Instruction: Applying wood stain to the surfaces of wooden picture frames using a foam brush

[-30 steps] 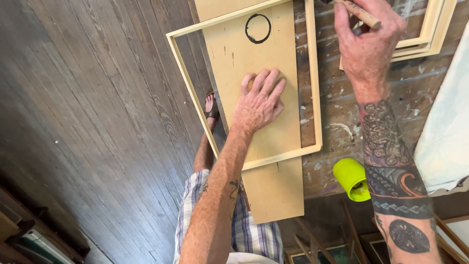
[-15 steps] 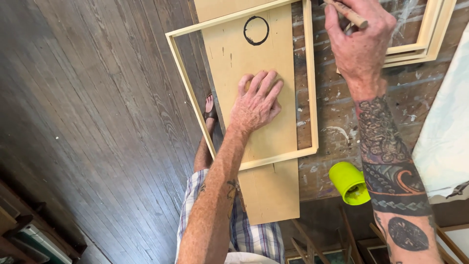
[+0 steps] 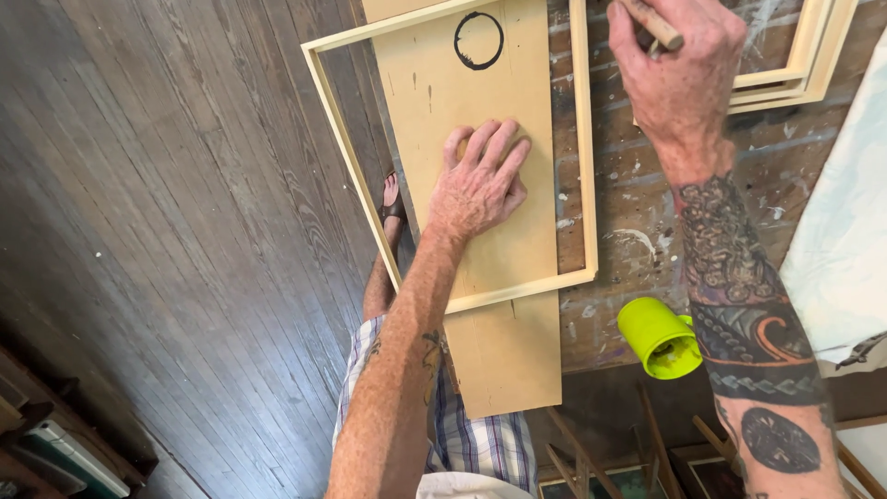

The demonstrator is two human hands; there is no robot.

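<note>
My left hand (image 3: 482, 183) lies flat, fingers spread, on a tan board (image 3: 480, 268) with a black ring drawn near its top. A pale wooden frame (image 3: 584, 166) lies over the board and around my hand. Higher up at the right, my right hand (image 3: 679, 69) is closed around a wooden handle (image 3: 654, 22) whose working end is out of view. It hovers over the paint-spattered worktable (image 3: 628, 231), beside another pale frame (image 3: 813, 65).
A lime-green cup (image 3: 658, 337) lies on its side at the table's near edge. A white sheet (image 3: 845, 240) covers the right side. Dark plank floor (image 3: 166, 231) spreads to the left, with my sandalled foot (image 3: 392, 205) below the frame.
My view has shifted slightly; the board, frame and cup sit a little lower left. My right hand has drifted left with the handle. My left hand stays pressed on the board.
</note>
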